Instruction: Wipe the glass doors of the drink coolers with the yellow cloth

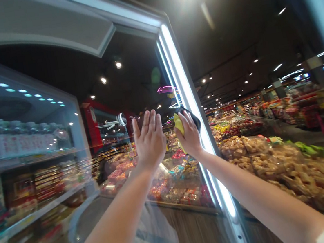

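Observation:
My left hand (150, 138) lies flat with its fingers stretched upward against the glass door (146, 66) of a lit cooler. Nothing is held in it. To its right, my right hand (189, 133) presses a yellow cloth (178, 124) to the glass at the door's edge, with the fingers curved over it. Part of the cloth is hidden under the palm. A black door handle (195, 119) shows just behind that hand. Along the door's edge runs a bright light strip (183, 74), close to my right wrist.
Bottles (17, 135) stand on the cooler shelf (40, 208) at the left. Beyond the door, at the right, a wooden-edged display holds heaped bagged goods (290, 166). More packed goods (185, 169) show through the glass. An aisle (285, 134) runs toward the back right.

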`<state>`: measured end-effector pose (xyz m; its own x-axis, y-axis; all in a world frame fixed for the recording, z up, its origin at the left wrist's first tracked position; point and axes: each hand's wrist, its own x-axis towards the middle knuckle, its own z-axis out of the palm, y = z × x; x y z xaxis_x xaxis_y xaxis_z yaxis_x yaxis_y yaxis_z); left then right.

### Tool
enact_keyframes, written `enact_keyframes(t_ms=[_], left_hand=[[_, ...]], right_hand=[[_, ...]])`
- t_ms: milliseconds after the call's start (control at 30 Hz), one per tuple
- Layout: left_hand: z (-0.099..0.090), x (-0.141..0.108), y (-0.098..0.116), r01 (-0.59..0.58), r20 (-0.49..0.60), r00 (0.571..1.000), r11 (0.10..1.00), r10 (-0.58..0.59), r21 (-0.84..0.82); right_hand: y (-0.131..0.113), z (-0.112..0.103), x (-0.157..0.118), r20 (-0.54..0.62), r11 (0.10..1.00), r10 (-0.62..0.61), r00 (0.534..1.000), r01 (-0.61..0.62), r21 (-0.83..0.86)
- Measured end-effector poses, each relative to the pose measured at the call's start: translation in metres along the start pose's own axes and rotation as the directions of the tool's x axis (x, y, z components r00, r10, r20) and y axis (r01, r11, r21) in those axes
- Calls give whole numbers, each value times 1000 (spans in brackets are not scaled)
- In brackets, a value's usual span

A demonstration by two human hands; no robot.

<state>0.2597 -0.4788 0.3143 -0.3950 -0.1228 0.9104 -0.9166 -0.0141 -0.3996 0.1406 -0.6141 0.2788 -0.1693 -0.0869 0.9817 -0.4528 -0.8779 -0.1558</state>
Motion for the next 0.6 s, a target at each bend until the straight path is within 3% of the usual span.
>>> enact_keyframes(t_ms=[100,267,433,500,600], left_hand=[[-2,-6,-2,-18,10,1000,1000,18,3],[-9,-5,-5,3,28,1000,1000,-4,26],[-16,-14,-5,7,61,998,999,-9,35],[-20,-17,-6,2,79,997,1000,-4,30],[-27,-17,-10,-2,91,996,1000,-1,27]], right_hand=[[4,-4,-18,25,1000,-11,1000,10,8],[-8,1,13,37,992,89,995,-86,-89],[0,-14,-36,129,987,-158,979,155,34],[7,-19,-45,159,981,-192,968,184,61],[3,-14,-15,89,995,-93,992,89,43]])
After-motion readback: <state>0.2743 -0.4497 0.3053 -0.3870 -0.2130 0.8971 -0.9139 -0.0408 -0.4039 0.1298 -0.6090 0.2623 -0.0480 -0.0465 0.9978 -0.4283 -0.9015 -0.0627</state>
